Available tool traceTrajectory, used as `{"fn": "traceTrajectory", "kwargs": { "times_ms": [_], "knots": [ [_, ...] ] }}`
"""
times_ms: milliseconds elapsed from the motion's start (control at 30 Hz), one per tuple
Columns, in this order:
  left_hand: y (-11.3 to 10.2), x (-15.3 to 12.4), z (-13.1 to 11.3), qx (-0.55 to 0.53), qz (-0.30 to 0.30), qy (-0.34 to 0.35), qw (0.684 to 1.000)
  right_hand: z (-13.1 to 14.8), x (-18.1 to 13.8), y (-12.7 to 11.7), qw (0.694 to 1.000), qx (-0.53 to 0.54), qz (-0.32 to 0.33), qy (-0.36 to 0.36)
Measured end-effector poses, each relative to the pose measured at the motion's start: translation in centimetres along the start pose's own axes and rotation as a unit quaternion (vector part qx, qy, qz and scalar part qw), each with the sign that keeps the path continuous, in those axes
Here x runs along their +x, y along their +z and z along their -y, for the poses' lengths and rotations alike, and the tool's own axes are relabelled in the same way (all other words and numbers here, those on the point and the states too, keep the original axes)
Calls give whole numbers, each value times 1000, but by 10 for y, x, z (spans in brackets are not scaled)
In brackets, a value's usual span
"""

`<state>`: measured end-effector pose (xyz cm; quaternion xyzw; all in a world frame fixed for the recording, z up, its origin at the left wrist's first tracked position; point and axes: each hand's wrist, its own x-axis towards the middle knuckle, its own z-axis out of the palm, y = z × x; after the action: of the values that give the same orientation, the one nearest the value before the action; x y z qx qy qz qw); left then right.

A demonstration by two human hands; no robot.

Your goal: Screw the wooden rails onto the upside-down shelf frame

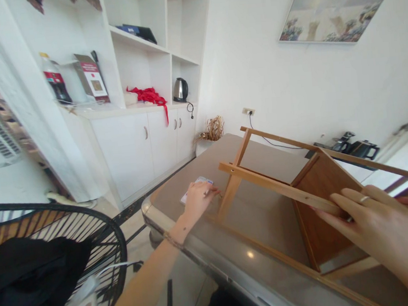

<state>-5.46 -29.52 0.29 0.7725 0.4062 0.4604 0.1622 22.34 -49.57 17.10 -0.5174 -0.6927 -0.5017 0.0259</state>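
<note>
A light wooden furniture frame (263, 182) with slender bars lies tipped over on the table (204, 157), and a brown wooden panel (324, 199) is set between its bars. My right hand (382, 232), a ring on one finger, is wrapped round the frame's upper bar at the right. Near the frame's left end, my left hand (199, 198) hovers low over the table with its fingers drawn together. Whatever small thing they may pinch is too small to make out. Partly hidden beneath this hand is a flat white packet with blue marks (203, 179).
On the left stands a black woven chair (117, 241) with dark cloth (32, 277) on it. A white cabinet (125, 155) with shelves runs behind. Coffee equipment (362, 148) and a kettle (180, 89) sit farther off. A black cord (274, 144) hangs from the wall socket.
</note>
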Motion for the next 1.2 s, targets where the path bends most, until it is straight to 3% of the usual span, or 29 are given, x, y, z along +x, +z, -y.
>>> {"fn": "traceTrajectory", "kwargs": {
  "times_ms": [167, 300, 400, 500, 633, 733, 933, 1067, 1200],
  "knots": [
    [-27, -27, 10, -94, -220, -109, 965, 0, 0, -1, 1000, 5, 1, -2],
    [-42, -41, 12, -159, -307, -139, 928, 0, 1, -2, 1000, 4, 6, -1],
    [-43, -44, 3, -204, -326, -132, 914, 0, -1, -1, 1000, -2, 11, 2],
    [-42, -44, -10, -248, -347, -77, 901, -1, -2, -1, 1000, -8, 16, 7],
    [-39, -44, -21, -210, -378, 22, 902, 0, -1, -2, 1000, -4, 16, 15],
    [-37, -43, -30, -189, -367, 66, 909, 1, 1, -3, 1000, 1, 22, 8],
    [-46, -25, -76, -228, -370, 174, 883, 2, 1, -4, 1000, -3, 27, 7],
    [-58, -11, -103, -182, -311, 214, 908, 2, 3, -7, 999, -4, 33, 3],
    [-62, -2, -111, -109, -284, 204, 931, 2, 3, -7, 999, -16, 41, 1]
  ]
}}
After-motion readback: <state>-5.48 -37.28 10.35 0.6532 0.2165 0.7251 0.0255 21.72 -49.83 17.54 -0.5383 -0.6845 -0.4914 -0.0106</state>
